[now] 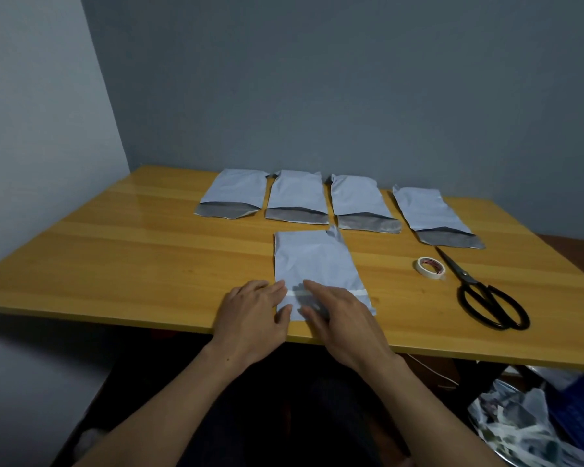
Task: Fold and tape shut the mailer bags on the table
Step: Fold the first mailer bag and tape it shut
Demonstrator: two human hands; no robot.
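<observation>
Both hands rest with fingers extended, grasping nothing, on the near mailer bag (314, 261) at the table's (115, 257) front edge. The left hand (253, 308) pins its left border so it cannot slide. The right hand (341, 315) presses the folded flap, apparently smoothing the pale tape strip (359, 292) across it. The bag is light blue-grey and creased, its mouth closed. Four unsealed bags (297, 192) wait behind, with the tape roll (431, 267) and scissors (486, 298) handy at right.

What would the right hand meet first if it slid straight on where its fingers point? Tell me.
The right hand lies on the near mailer bag; past its left edge comes bare table, then probably the far-left open bag.
</observation>
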